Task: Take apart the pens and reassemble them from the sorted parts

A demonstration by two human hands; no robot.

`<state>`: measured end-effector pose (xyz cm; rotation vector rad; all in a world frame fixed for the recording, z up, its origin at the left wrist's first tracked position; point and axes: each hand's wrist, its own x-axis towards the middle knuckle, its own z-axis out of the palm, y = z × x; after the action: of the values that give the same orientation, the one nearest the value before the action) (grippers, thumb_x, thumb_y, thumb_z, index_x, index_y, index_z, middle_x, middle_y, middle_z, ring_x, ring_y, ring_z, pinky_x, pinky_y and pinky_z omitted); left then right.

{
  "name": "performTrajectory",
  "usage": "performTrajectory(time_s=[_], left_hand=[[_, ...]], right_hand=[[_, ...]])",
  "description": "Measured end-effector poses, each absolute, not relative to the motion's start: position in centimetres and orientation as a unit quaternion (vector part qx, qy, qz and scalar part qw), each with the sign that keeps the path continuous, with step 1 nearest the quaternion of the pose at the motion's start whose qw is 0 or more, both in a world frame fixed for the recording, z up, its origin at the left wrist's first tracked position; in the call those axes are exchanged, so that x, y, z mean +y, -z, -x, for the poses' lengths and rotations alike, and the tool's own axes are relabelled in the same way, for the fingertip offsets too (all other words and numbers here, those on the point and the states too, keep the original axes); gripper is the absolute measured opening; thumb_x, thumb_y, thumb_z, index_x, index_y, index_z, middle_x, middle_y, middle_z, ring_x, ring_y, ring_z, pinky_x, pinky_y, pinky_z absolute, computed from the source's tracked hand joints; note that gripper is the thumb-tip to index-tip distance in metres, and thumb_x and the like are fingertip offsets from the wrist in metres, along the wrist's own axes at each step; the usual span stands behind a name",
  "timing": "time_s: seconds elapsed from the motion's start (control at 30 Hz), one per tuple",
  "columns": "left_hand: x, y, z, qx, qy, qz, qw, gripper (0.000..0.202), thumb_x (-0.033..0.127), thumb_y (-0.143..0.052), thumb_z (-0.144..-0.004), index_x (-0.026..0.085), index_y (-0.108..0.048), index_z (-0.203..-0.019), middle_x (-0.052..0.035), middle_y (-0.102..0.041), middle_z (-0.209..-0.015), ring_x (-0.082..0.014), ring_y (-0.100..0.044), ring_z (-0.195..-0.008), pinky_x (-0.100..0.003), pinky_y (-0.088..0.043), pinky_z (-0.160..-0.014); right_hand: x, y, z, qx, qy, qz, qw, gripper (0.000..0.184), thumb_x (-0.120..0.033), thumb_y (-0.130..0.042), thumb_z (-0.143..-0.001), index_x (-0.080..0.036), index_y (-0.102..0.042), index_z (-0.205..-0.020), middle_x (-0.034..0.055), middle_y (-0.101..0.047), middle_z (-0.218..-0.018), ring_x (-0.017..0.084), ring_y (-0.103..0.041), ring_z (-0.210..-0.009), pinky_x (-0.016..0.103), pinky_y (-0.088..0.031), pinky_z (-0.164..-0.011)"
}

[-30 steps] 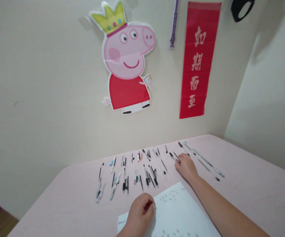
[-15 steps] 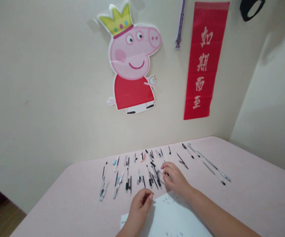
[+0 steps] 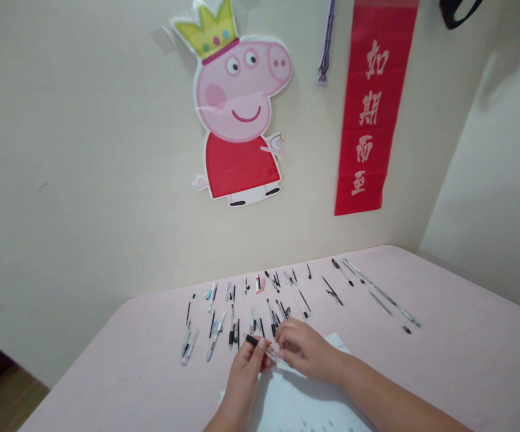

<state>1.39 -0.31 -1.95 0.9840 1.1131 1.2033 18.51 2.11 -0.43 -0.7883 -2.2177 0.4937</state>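
Observation:
Over the front of the white paper (image 3: 282,402), my two hands meet at one pen barrel (image 3: 252,340), clear with a black end. My left hand (image 3: 245,367) is closed around it, with the black end sticking out past the thumb. At the clear end, the fingers of my right hand (image 3: 309,349) are bent and pinched; their tips are partly hidden. Just beyond lie black pen parts (image 3: 272,318) and a thin refill (image 3: 303,303), partly screened by the right hand.
Several groups of pen parts, such as barrels, caps and refills (image 3: 217,336), lie in rows on the pink tabletop (image 3: 116,366). Longer clear pen pieces (image 3: 394,309) are at the right. A wall with a pig cutout (image 3: 242,120) and a red banner (image 3: 374,108) rises behind the table.
My right hand has come back from the pen rows toward my left hand. A clear, black-ended barrel now shows between the hands. The view has shifted slightly.

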Motion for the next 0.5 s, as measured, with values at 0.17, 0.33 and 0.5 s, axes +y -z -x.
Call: performTrajectory(time_s=[0.17,0.33,0.5], left_hand=[[-0.3,2.1,-1.4,0.476,-0.517,-0.412,0.580,0.052,0.065,-0.071,-0.059,0.015,-0.062,-0.070,0.0004,-0.056,-0.061,-0.0102,-0.048,-0.057,-0.023,-0.037,-0.057],[-0.2,2.3,-1.3,0.487,-0.506,-0.432,0.566,0.051,0.066,-0.066,-0.064,0.016,-0.059,-0.065,0.0015,-0.052,-0.057,-0.0103,-0.046,-0.055,-0.023,-0.035,-0.056],[-0.3,2.5,-1.1,0.493,-0.493,-0.459,0.551,0.052,0.068,-0.061,-0.068,0.016,-0.057,-0.063,0.0016,-0.051,-0.057,-0.0110,-0.045,-0.056,-0.023,-0.034,-0.056]], right_hand=[[4.2,0.9,-20.8,-0.811,-0.142,0.402,0.399,0.014,-0.022,-0.046,-0.086,-0.019,-0.055,-0.076,0.0043,-0.059,-0.077,0.017,-0.053,-0.073,0.028,-0.042,-0.068],[7.4,2.2,-25.7,-0.701,-0.084,0.552,0.445,0.018,-0.025,-0.041,-0.085,-0.019,-0.057,-0.080,0.0045,-0.060,-0.077,0.018,-0.055,-0.071,0.028,-0.042,-0.067],[9.6,4.0,-31.1,-0.554,-0.068,0.712,0.426,0.025,-0.024,-0.039,-0.081,-0.016,-0.062,-0.089,0.0068,-0.067,-0.082,0.019,-0.060,-0.073,0.026,-0.042,-0.064]])
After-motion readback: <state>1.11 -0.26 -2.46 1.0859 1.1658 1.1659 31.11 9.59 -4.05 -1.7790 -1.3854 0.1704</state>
